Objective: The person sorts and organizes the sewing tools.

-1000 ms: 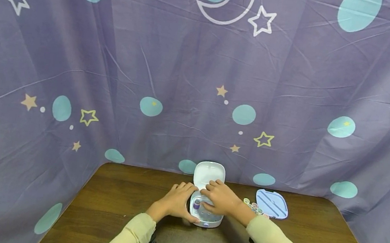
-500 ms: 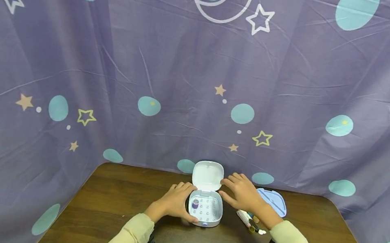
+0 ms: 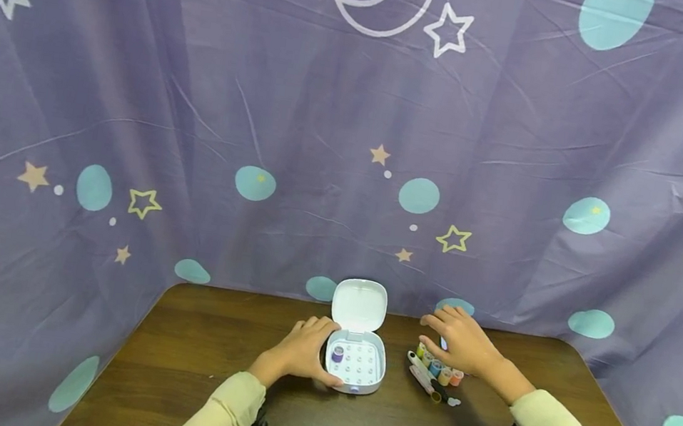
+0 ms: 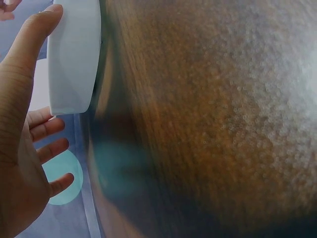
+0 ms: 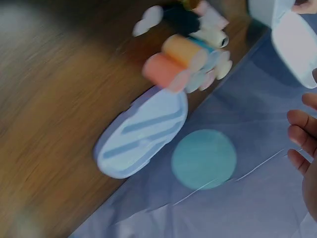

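Observation:
A white sewing box (image 3: 359, 306) stands with its lid raised, and several short pegs show inside. One purple thread spool (image 3: 337, 354) sits on a peg at the back left. My left hand (image 3: 295, 351) holds the box's left side, thumb at the front corner and fingers toward the back; the left wrist view shows the thumb against the white wall (image 4: 74, 59). My right hand (image 3: 460, 342) hovers over a cluster of coloured thread spools (image 5: 166, 72) right of the box, fingers slightly bent, nothing seen in them.
Small tools with white, pink and black parts (image 3: 424, 375) lie before the spools. A light blue tray (image 5: 141, 134) with slots lies behind them, mostly hidden by my right hand in the head view. A purple curtain (image 3: 285, 249) hangs behind the wooden table (image 3: 221, 341).
My right hand has left the inside of the box and moved right, over the spools. The purple spool stays on its peg. My left hand keeps holding the box.

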{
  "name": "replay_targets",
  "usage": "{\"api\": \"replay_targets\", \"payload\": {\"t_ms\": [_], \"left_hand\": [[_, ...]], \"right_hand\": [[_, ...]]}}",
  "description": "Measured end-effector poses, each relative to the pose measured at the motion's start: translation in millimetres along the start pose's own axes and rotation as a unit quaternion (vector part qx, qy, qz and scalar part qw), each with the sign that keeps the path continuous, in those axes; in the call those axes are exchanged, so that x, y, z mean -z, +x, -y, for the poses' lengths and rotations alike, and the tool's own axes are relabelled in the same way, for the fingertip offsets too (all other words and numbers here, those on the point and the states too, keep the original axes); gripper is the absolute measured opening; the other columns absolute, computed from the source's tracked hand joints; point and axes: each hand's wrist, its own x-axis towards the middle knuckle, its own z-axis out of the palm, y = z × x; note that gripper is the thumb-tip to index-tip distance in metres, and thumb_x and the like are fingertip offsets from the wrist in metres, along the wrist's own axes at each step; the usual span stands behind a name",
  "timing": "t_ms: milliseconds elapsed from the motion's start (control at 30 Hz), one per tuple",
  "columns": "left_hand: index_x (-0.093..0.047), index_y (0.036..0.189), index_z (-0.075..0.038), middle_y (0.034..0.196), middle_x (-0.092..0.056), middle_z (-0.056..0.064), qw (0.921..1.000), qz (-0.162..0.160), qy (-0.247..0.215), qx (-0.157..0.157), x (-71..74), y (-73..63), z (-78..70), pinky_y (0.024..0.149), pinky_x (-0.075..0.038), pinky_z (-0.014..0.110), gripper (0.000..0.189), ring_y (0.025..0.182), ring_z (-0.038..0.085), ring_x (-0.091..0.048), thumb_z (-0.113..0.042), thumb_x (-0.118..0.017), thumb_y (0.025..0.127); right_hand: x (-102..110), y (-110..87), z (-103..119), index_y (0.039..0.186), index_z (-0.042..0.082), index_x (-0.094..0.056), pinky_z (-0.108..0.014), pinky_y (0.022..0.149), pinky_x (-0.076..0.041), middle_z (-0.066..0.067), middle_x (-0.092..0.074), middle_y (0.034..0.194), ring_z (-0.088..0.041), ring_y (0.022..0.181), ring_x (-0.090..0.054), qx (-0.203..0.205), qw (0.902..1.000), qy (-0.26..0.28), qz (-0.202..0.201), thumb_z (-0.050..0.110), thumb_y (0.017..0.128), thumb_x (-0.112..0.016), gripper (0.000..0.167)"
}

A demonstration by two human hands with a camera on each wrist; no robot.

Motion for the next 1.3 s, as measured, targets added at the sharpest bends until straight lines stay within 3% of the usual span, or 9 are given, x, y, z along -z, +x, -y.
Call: {"api": "replay_targets", "payload": {"t_ms": [100, 267, 400, 533, 933, 1300], "left_hand": [[-0.05, 0.142, -0.014, 0.133, -0.057, 0.0, 1.0, -0.002, -0.001, 0.0, -0.3, 0.0, 0.8, 0.097, -0.04, 0.042, 0.105, 0.115, 0.019, -0.049, -0.074, -0.082, 0.062], [-0.05, 0.142, -0.014, 0.133, -0.057, 0.001, 1.0, -0.001, -0.004, -0.003, 0.1, 0.6, -0.1, 0.097, -0.041, 0.043, 0.105, 0.116, 0.019, -0.049, -0.073, -0.083, 0.062], [-0.05, 0.142, -0.013, 0.133, -0.057, 0.002, 1.0, -0.002, -0.006, -0.007, -0.3, 2.3, -1.3, 0.096, -0.041, 0.044, 0.105, 0.116, 0.02, -0.049, -0.072, -0.083, 0.061], [-0.05, 0.142, -0.013, 0.133, -0.057, 0.002, 0.9999, -0.003, -0.007, -0.009, -1.6, 4.4, -1.7, 0.096, -0.041, 0.044, 0.105, 0.115, 0.02, -0.05, -0.072, -0.083, 0.061], [-0.051, 0.141, -0.011, 0.131, -0.058, 0.002, 0.9997, -0.019, -0.009, -0.015, 0.3, 0.8, 5.8, 0.096, -0.042, 0.046, 0.105, 0.114, 0.021, -0.051, -0.072, -0.084, 0.061], [-0.051, 0.141, -0.012, 0.132, -0.058, 0.003, 0.9996, -0.015, -0.012, -0.019, -4.9, 3.0, 4.5, 0.096, -0.043, 0.045, 0.106, 0.114, 0.021, -0.052, -0.073, -0.083, 0.061]], "right_hand": [[1.5, -10.6, -7.2, 0.106, 0.014, -0.071, -0.043, 0.085, -0.051, 0.001, -0.066, 0.097, -0.019, 0.09, -0.061, -0.003, 0.9999, -0.003, 0.012, 0.04, 0.097, -0.064, 0.028], [-0.2, -28.9, -17.8, 0.107, 0.014, -0.07, -0.04, 0.077, -0.05, -0.001, -0.062, 0.098, -0.017, 0.087, -0.059, -0.002, 0.9995, -0.023, 0.022, 0.046, 0.103, -0.049, 0.039], [-5.1, -44.4, -24.6, 0.107, 0.012, -0.069, -0.038, 0.072, -0.047, -0.001, -0.059, 0.096, -0.017, 0.082, -0.057, 0.007, 0.9993, -0.032, 0.017, 0.036, 0.092, -0.065, 0.028], [-9.7, -57.5, -28.3, 0.107, 0.009, -0.069, -0.038, 0.071, -0.046, -0.001, -0.057, 0.093, -0.017, 0.08, -0.055, 0.011, 0.9993, -0.034, 0.012, 0.028, 0.076, -0.077, 0.037], [-20.1, -81.1, -23.9, 0.108, 0.008, -0.068, -0.045, 0.084, -0.052, -0.003, -0.062, 0.098, -0.025, 0.094, -0.064, -0.017, 0.9992, -0.023, 0.027, 0.03, 0.077, -0.076, 0.038], [-26.0, -96.3, -21.3, 0.099, 0.012, -0.064, -0.041, 0.078, -0.05, 0.001, -0.058, 0.091, -0.019, 0.087, -0.061, -0.027, 0.9991, -0.015, 0.03, 0.029, 0.075, -0.076, 0.032]]}}
